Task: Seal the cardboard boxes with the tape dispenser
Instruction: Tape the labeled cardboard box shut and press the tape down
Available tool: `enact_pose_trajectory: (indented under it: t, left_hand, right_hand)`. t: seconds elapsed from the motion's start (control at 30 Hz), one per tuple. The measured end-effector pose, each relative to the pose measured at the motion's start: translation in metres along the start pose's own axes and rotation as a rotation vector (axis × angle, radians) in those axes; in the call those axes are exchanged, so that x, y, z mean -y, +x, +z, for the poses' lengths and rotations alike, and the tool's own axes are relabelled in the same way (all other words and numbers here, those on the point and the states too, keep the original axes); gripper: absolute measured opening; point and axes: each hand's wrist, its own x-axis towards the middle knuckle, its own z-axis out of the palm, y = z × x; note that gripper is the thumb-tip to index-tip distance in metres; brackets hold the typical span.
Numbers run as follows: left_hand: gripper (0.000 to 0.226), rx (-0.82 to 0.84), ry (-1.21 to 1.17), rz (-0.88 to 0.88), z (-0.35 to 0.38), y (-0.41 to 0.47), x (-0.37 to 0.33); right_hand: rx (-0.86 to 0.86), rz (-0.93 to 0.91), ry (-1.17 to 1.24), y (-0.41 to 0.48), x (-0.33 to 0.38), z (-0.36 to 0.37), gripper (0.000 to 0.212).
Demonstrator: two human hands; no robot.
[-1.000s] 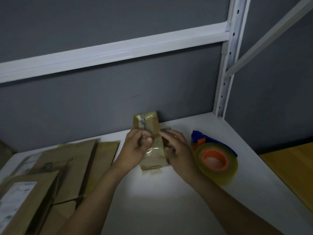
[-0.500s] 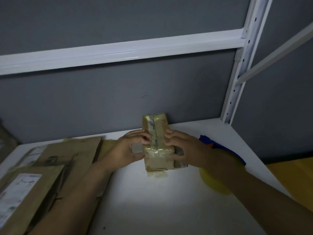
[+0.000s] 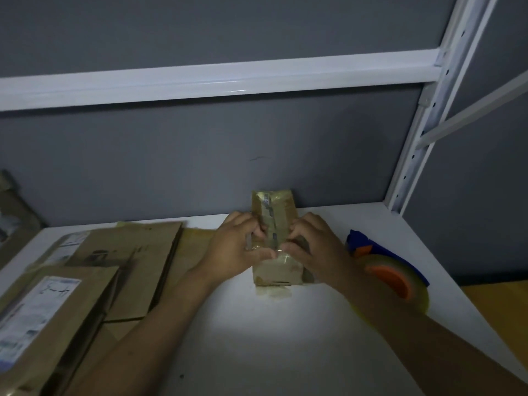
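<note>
Head view: a small cardboard box [image 3: 275,271] is seen on the white table [image 3: 257,344], its far end close to the grey wall. The box is gripped from both sides. The left hand [image 3: 234,248] is curled round its left edge and the right hand [image 3: 317,244] round its right edge. Both thumbs are pressed on the top, where a glossy strip of clear tape is laid along the middle seam. A bit of tape is seen under the near end of the box.

Right of the box, partly hidden by the right forearm, the tape dispenser [image 3: 393,277] is laid on the table: blue body w/ orange hub & clear roll, apart from both hands. Left of the box, flattened cartons [image 3: 134,252] are stacked, and nearer to the camera is a carton w/ a white label [image 3: 43,315]. Above the box a white shelf beam [image 3: 228,78] is fixed across the wall, joined at right to a perforated post [image 3: 423,132].
</note>
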Motion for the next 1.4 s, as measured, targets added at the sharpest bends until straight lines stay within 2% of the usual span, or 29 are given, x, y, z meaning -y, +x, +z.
enact_pose_trajectory:
  t: [0.13, 0.2, 0.37, 0.47, 0.53, 0.6, 0.67, 0.73, 0.8, 0.87, 0.93, 1.03, 1.1, 1.2, 1.27, 1.3, 1.4]
  left_hand:
    - [0.053, -0.053, 0.033, 0.056, 0.010, -0.006, 0.004]
    - [0.051, -0.032, 0.023, 0.069, 0.009, -0.009, 0.007]
    - [0.044, 0.075, -0.113, 0.120, -0.005, -0.011, 0.017]
    - [0.048, 0.083, -0.128, 0.176, -0.017, -0.012, 0.011]
    - [0.056, 0.087, -0.145, 0.127, -0.026, -0.008, 0.005]
    - [0.076, 0.098, -0.001, 0.058, -0.029, 0.001, 0.007]
    - [0.102, 0.216, 0.137, -0.118, -0.029, 0.006, 0.011]
    - [0.118, 0.323, 0.197, -0.278, -0.030, 0.005, 0.007]
    - [0.118, 0.302, 0.326, -0.290, -0.031, -0.002, -0.004]
    - [0.105, 0.251, 0.564, -0.186, -0.029, -0.012, -0.018]
    - [0.094, 0.215, 0.698, -0.117, -0.022, -0.022, -0.031]
    - [0.091, 0.242, 0.672, -0.029, -0.015, -0.025, -0.038]
    - [0.100, 0.349, 0.601, -0.012, -0.015, -0.021, -0.038]
    - [0.124, 0.493, 0.516, -0.171, -0.018, -0.013, -0.032]
    - [0.138, 0.503, 0.470, -0.244, -0.020, -0.009, -0.034]
    - [0.141, 0.500, 0.449, -0.276, -0.021, -0.008, -0.036]
    - [0.126, 0.484, 0.425, -0.373, -0.024, -0.006, -0.037]
  right_hand:
    - [-0.164, -0.031, -0.045, -0.015, 0.000, 0.021, 0.046]
    - [-0.176, -0.108, -0.068, -0.020, -0.002, 0.022, 0.040]
    - [0.045, -0.057, 0.135, -0.021, -0.009, 0.006, 0.037]
    - [0.067, -0.022, 0.231, -0.023, -0.015, -0.005, 0.031]
    - [0.116, -0.012, 0.337, -0.023, -0.018, -0.015, 0.028]
    - [0.193, 0.022, 0.463, -0.021, -0.016, -0.024, 0.023]
    - [0.225, 0.039, 0.361, -0.015, -0.010, -0.034, 0.024]
    - [0.197, 0.049, 0.102, -0.007, -0.005, -0.043, 0.028]
    - [-0.009, -0.077, -0.272, -0.001, -0.004, -0.050, 0.021]
    - [0.057, 0.006, -0.461, -0.002, 0.002, -0.053, 0.036]
    - [0.152, 0.032, -0.458, -0.007, 0.005, -0.042, 0.058]
    - [0.290, -0.025, -0.428, -0.010, 0.018, -0.024, 0.072]
    - [0.305, -0.049, -0.444, -0.010, 0.020, -0.016, 0.067]
    - [0.233, -0.039, -0.417, -0.010, 0.018, -0.016, 0.072]
    - [0.274, 0.009, -0.423, -0.014, 0.018, -0.018, 0.062]
    - [0.302, 0.102, -0.378, -0.016, 0.021, -0.019, 0.060]
    - [0.180, 0.441, -0.041, -0.014, 0.027, -0.017, 0.065]
